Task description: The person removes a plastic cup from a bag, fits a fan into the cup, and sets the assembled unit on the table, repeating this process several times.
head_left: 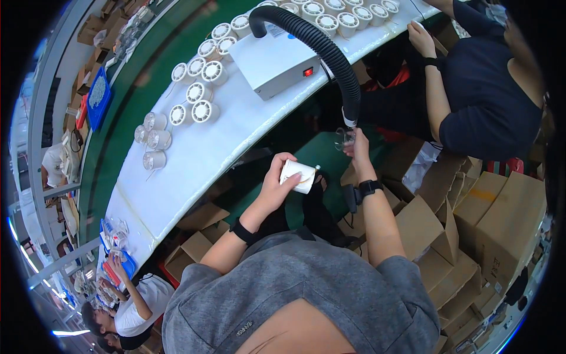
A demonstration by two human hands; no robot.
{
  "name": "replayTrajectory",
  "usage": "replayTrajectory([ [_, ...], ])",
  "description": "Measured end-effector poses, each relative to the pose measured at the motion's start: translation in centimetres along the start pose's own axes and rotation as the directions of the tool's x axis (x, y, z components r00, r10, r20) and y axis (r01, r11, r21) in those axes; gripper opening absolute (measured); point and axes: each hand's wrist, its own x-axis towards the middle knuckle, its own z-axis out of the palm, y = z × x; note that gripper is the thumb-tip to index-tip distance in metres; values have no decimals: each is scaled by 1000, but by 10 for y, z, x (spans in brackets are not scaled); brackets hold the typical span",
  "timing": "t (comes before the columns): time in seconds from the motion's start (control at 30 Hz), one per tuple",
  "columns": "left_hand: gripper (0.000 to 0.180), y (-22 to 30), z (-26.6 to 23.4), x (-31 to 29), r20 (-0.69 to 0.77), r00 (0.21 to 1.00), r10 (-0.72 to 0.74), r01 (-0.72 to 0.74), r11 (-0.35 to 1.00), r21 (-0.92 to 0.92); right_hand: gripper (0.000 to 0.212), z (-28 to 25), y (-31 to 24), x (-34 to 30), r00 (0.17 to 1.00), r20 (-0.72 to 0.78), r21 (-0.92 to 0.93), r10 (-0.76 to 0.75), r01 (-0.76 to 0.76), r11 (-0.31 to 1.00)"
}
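Observation:
My left hand (276,184) is wrapped round a white plastic cylinder (304,185), thumb across its side; a thin wire shows at its edge. In my right hand (359,150) is a clear plastic cup-like cover (342,139), held right under the mouth of a black corrugated hose (348,88). Whether the cover touches the hose I cannot tell. The hose arches over from a white box machine (277,65) with a lit red switch. On the white table (194,159), several white round units with slotted tops (204,111) stand in rows, beside several units with clear covers (158,139).
A green conveyor belt (147,76) runs behind the table. Open cardboard boxes (421,227) crowd my right side. A person in dark clothes (477,88) works at the right; another in white (141,312) sits lower left by a blue tray (127,262).

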Motion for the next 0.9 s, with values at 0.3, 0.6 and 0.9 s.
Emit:
replayTrajectory([
  [0.3, 38, 26, -19, -11, 116, 885, 452, -424, 676, 603, 27, -1, -41, -182, 939, 115, 214, -325, 296, 931],
  [0.6, 38, 36, -33, -30, 203, 825, 528, -547, 657, 519, 37, 40, -57, -255, 699, 443, -295, -561, 705, 645],
  [0.9, 38, 43, -47, -59, 81, 943, 323, -313, 943, -111, 38, 54, -53, -285, 690, 653, 40, -313, 382, 923],
])
